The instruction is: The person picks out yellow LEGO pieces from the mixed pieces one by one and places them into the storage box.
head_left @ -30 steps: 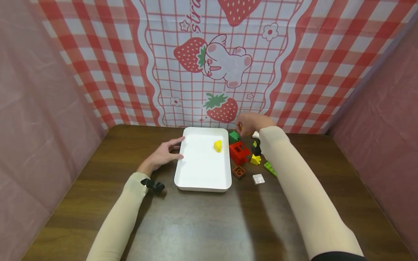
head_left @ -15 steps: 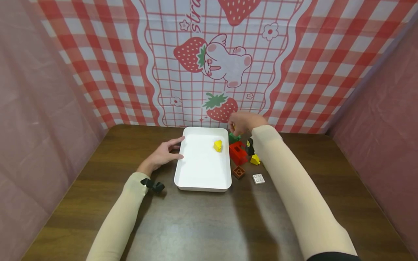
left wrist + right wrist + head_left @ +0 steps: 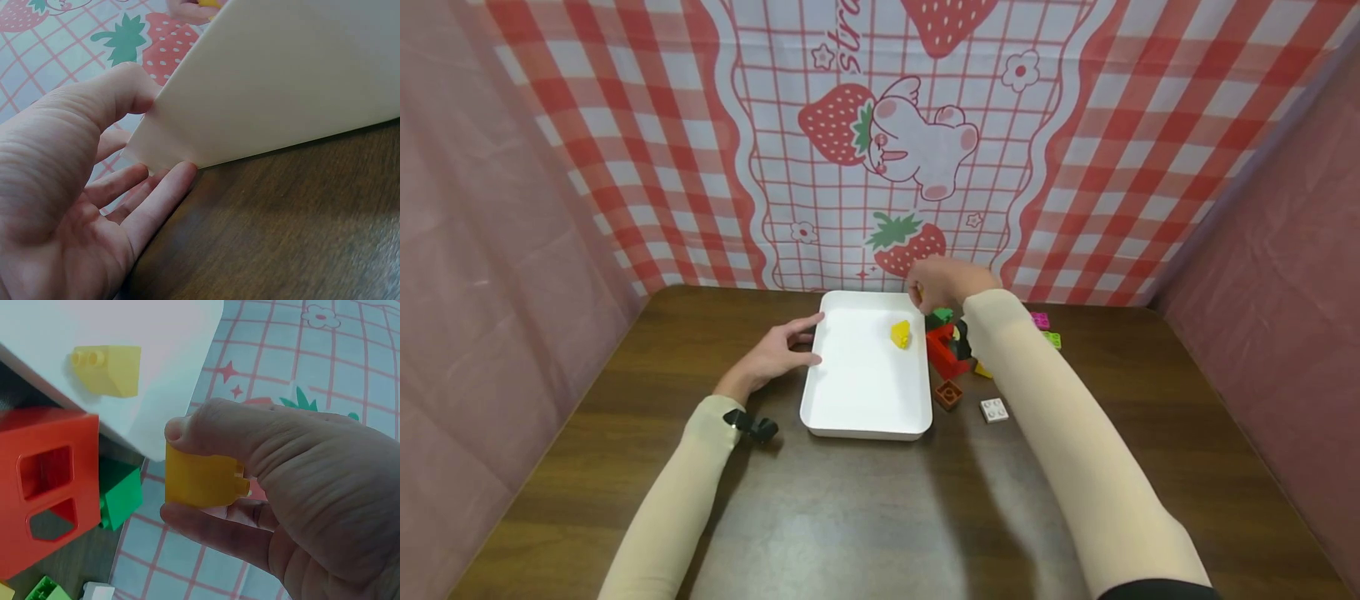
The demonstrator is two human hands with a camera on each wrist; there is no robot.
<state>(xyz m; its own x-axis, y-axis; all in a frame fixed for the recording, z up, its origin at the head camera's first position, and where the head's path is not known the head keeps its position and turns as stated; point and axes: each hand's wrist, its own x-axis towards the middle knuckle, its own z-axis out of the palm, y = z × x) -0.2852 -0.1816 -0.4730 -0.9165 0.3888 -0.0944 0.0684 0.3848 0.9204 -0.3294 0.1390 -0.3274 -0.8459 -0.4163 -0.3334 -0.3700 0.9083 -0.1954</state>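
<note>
A white tray [image 3: 865,434] lies on the table, with a yellow sloped toy block [image 3: 900,334] inside near its right wall. My left hand [image 3: 775,354] rests against the tray's left side, thumb and fingertips touching its outer wall, fingers fairly straight. Over the tray's far right corner is my right hand [image 3: 951,283]. It pinches another yellow toy block [image 3: 199,478] between thumb and fingers; the block's studs point back toward the palm. A red block with window openings [image 3: 47,487] and a green block [image 3: 119,494] are close by, beside the tray.
To the right of the tray are a brown block [image 3: 948,395], a white four-stud block [image 3: 994,410], a pink block [image 3: 1040,320] and a lime block [image 3: 1052,339]. My right sleeve [image 3: 1060,417] covers part of the pile. A strawberry-print cloth [image 3: 910,150] hangs behind the table.
My right hand has moved left, from over the blocks to the tray's far right corner, carrying the yellow block. My left hand and the tray have stayed put.
</note>
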